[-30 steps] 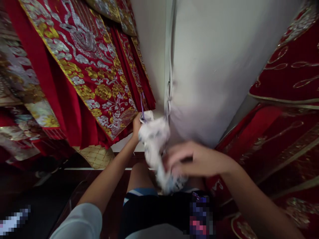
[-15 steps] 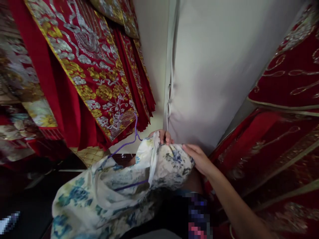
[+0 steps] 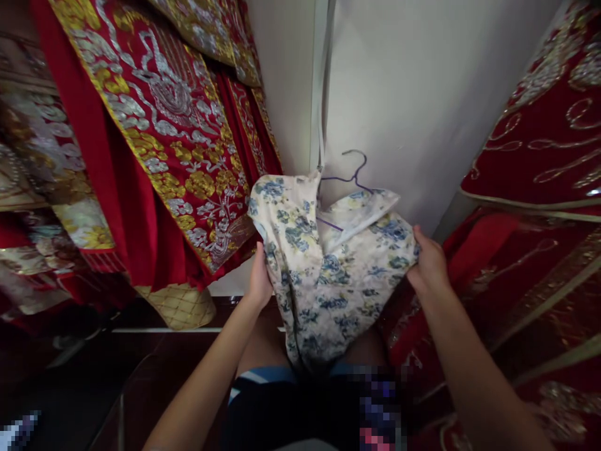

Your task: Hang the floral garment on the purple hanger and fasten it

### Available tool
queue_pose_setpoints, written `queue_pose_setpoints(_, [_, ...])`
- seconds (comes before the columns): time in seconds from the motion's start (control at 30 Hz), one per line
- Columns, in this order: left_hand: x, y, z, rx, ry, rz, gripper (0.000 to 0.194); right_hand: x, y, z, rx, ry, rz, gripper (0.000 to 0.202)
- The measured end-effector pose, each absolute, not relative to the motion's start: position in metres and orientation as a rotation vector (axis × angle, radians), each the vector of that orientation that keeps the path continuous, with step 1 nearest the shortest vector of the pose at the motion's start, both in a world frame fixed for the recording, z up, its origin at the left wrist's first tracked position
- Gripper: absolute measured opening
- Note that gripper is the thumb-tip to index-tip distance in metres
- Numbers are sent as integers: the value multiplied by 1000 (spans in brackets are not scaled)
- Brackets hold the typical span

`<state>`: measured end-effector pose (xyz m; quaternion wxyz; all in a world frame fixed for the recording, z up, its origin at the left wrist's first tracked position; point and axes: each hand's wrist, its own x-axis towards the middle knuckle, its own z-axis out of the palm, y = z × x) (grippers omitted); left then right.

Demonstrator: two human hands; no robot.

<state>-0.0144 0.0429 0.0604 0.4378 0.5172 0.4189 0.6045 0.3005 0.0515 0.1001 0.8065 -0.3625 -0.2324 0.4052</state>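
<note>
A cream garment with a blue flower print (image 3: 328, 275) hangs spread out in front of me on a purple wire hanger (image 3: 350, 177). My left hand (image 3: 260, 280) grips its left edge and my right hand (image 3: 428, 265) grips its right edge, holding it open between them. The hanger's hook rises above the neckline, against the white wall (image 3: 422, 94). The lower hem drops toward my knees.
Red robes with gold and silver embroidery (image 3: 159, 125) hang close on the left. More red embroidered cloth (image 3: 539, 207) crowds the right. A white cord (image 3: 322, 94) runs down the wall corner. Dark wooden floor (image 3: 154, 376) lies below.
The garment was bunched near my hands, then draped over my left arm. Now it is raised, turned and spread between both hands, and the hanger hook has come up above it.
</note>
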Motion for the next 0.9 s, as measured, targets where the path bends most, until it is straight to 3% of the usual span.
queue_pose_setpoints(0.27, [7, 2, -2, 939, 1134, 1622, 54, 271, 38, 100, -799, -717, 949, 25])
queue_pose_setpoints(0.43, [17, -15, -23, 931, 1097, 1547, 47, 296, 22, 68, -874, -789, 729, 33])
queue_pose_setpoints(0.7, [18, -38, -24, 1007, 1229, 1554, 44, 276, -6, 9, -992, -602, 236, 25])
queue_pose_setpoints(0.8, [26, -48, -26, 1084, 1283, 1573, 39, 236, -29, -12, -1041, -723, 484, 12])
queue_pose_setpoints(0.9, [35, -53, -25, 1118, 1306, 1549, 37, 198, -35, -18, -1073, -1054, 989, 24])
